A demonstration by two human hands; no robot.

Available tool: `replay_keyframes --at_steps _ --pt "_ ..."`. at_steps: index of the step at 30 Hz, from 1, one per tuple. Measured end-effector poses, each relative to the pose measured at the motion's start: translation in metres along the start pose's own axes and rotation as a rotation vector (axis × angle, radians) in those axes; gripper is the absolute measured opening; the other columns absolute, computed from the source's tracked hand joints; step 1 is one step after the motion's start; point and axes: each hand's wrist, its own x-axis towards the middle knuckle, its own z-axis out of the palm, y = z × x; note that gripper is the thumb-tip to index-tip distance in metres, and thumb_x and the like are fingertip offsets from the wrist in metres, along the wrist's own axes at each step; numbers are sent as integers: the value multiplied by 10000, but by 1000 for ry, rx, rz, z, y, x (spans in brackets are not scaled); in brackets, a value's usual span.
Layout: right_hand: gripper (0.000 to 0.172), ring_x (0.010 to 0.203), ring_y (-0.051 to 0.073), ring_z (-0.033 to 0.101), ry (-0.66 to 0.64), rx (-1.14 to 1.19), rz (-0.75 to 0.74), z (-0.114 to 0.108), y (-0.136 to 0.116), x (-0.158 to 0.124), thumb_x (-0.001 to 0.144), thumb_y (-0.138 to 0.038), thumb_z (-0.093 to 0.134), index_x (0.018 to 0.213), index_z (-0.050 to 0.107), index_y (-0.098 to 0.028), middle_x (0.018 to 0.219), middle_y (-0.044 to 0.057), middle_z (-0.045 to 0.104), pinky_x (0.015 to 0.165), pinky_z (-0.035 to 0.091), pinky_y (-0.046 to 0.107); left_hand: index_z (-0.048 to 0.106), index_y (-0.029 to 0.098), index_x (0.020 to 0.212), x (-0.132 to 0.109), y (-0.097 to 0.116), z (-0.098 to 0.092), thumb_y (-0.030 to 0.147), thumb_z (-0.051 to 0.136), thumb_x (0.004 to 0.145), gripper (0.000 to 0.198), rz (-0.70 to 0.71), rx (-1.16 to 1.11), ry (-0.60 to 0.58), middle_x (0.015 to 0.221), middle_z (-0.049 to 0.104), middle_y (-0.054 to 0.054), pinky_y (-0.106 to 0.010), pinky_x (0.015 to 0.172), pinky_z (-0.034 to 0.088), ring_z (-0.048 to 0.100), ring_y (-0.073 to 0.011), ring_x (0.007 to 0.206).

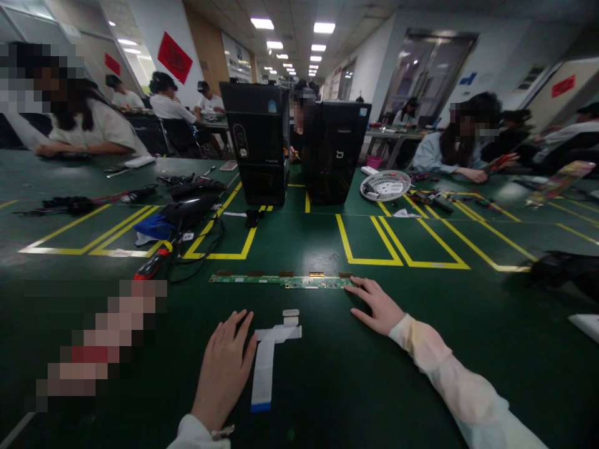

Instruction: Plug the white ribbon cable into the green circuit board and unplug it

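Note:
A long, narrow green circuit board [253, 280] with copper-coloured tabs along its far edge lies across the middle of the table. My right hand [377, 305] rests at the board's right end, fingertips touching it, fingers spread. Nearer to me, white flat ribbon cables [264, 368] lie crossed, one with a blue end. A small connector [291, 313] sits at their top. My left hand [227, 358] lies flat just left of the cables, its fingers stretched out and holding nothing; whether the thumb touches the cable I cannot tell.
Two black computer towers [255, 143] stand at the back. To the left lie a red-and-black tool [152, 265], a blue cloth-like item [154, 229] and black cables [70, 204]. A white basket [386, 186] sits back right. Yellow tape [374, 262] marks the table; several people sit around.

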Motion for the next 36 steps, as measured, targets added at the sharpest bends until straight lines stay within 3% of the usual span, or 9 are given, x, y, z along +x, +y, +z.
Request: replay_keyframes --at_steps 6,9,17,36 --pt "338 1194 263 453 120 18 -120 4 -8 12 903 -298 434 1205 552 -201 1268 130 494 986 413 500 478 156 1346 0 -1 1 438 295 931 534 -1 -5 4 1392 479 -140 -506 1035 367 425 -301 1292" --pt "321 1198 247 456 116 33 -182 10 -18 22 911 -272 419 1190 559 -199 1262 123 505 993 419 484 482 154 1343 0 -1 1 444 296 928 540 -9 -12 -4 1394 474 -142 -507 1028 374 423 -306 1293" --pt "446 1304 290 341 8 -32 -139 23 -36 42 922 -381 422 1308 489 -167 1406 157 372 1056 342 516 469 154 1353 0 0 0 432 292 936 532 4 -14 -5 1397 472 -138 -500 1041 361 417 -294 1299" --pt "598 1363 299 255 -122 -30 -99 24 -35 23 898 -472 450 1418 373 -186 1474 157 282 1100 254 532 476 151 1345 -3 0 0 402 341 936 499 38 -5 28 1404 471 -137 -505 1068 341 403 -287 1315"
